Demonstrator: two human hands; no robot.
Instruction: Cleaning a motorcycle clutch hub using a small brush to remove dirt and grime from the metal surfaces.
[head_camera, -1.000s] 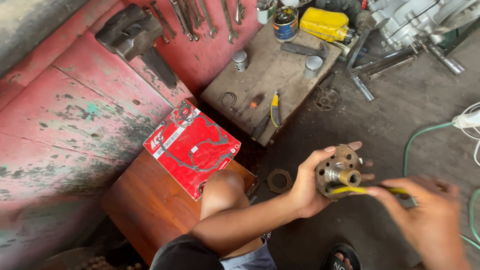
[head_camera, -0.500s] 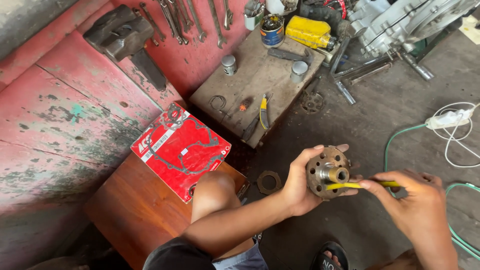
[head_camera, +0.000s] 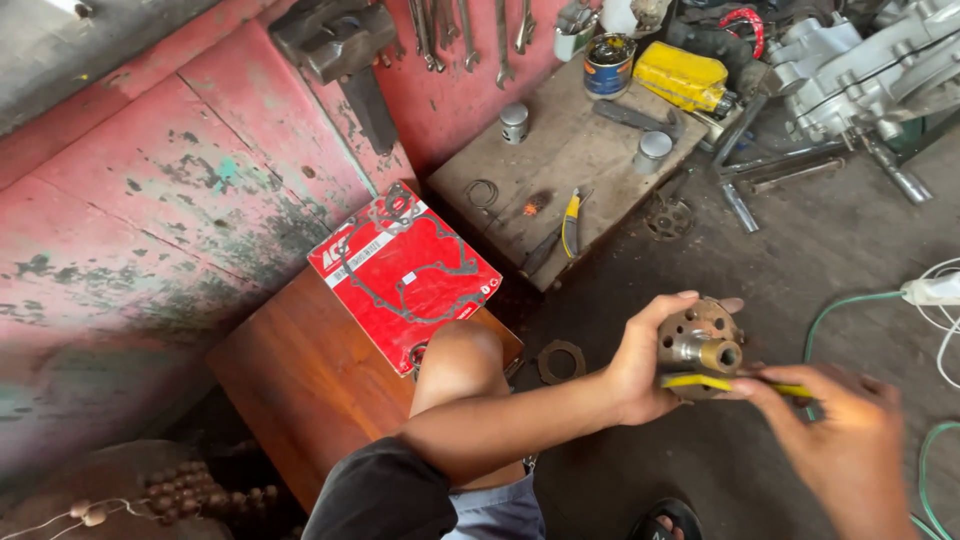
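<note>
The left hand (head_camera: 645, 365) is closed around a round metal part (head_camera: 700, 345) with holes in its face and a brass-coloured hub at the centre, holding it up over the dark floor (head_camera: 800, 250) just in front of the bent knee (head_camera: 455, 350). The right hand (head_camera: 850, 440) grips a yellow-handled tool (head_camera: 740, 385), its tip lying against the lower edge of the part, right beside the left thumb. The right hand is blurred, so how the fingers wrap the handle cannot be told exactly.

To do this well, the part should be braced firmly, better against the knee than in the air, so the tool cannot skid. The tip lies very near the left fingers, so pressure is best directed away from them, with short controlled strokes and no hard prying. Turning the part in the left hand should serve better than reaching round with the tool.

Beyond the left hand lie a ring-shaped nut (head_camera: 562, 362) on the floor, a red packet (head_camera: 405, 275) on a wooden stool (head_camera: 300, 390), and further off a wooden board (head_camera: 570, 160) with yellow-handled pliers (head_camera: 572, 222)
</note>
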